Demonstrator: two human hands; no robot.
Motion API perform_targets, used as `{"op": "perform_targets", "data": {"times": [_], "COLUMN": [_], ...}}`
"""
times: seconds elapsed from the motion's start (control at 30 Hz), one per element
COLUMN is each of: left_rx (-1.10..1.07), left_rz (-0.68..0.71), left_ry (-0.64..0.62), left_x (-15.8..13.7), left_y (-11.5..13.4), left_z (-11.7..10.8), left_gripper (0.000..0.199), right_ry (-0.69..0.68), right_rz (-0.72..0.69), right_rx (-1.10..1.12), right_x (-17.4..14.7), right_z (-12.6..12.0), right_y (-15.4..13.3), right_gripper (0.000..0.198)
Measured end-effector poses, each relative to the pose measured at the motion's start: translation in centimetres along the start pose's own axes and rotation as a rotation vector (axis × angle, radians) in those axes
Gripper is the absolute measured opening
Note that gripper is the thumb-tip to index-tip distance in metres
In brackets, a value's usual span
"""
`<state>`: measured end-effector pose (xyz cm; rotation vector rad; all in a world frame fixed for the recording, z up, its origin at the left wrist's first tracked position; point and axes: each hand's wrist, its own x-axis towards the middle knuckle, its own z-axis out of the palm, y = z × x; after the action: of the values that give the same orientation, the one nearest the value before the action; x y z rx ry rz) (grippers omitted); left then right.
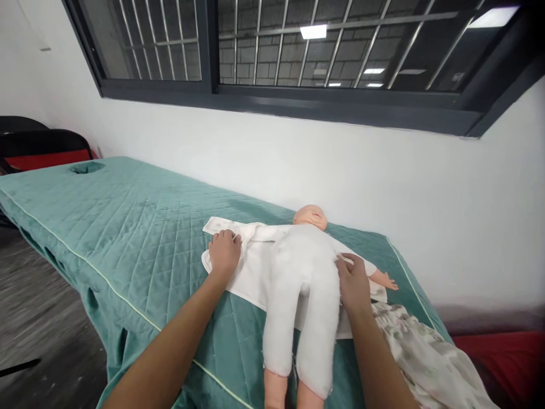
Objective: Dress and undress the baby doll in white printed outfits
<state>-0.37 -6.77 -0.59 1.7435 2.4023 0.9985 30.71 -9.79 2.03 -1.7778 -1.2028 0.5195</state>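
A baby doll [304,267] with a white padded body lies on its back, its head toward the wall and its legs toward me. Under it a white baby shirt [251,278] is spread out. On the right the doll's hand [385,279] sticks out of a sleeve; its other hand is not visible. My left hand [225,250] is closed on the shirt's cloth by the left sleeve. At the doll's side, my right hand [353,281] has bent fingers pinching the shirt's edge, partly hidden from view.
A green quilted cover [140,227] with a face hole at its far left lies over the bed. Flowered cloth [426,352] lies at the right beside my forearm. Behind the bed are a white wall [383,182] and a barred window. Black-and-red chairs [46,150] stand at the left.
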Motion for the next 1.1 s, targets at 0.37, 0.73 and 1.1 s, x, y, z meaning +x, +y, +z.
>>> {"op": "perform_targets", "data": {"times": [0.37, 0.73, 1.1], "left_rx": [-0.313, -0.473, -0.426], "left_rz": [0.166, 0.109, 0.215], "left_ry": [-0.138, -0.357, -0.365], "left_x": [-0.4, 3.0, 3.1], "left_y": [1.4, 4.0, 9.1], "left_z": [-0.3, -1.1, -1.4], "left_gripper": [0.022, 0.020, 0.022], "right_ry": [-0.096, -0.147, -0.322], "right_rz": [-0.025, 0.001, -0.246], "right_rx": [0.122, 0.115, 0.083], "right_x": [0.0, 0.3, -1.6], "right_z": [0.4, 0.6, 1.4], "right_y": [0.2, 0.6, -1.1], "right_gripper": [0.063, 0.064, 0.075]}}
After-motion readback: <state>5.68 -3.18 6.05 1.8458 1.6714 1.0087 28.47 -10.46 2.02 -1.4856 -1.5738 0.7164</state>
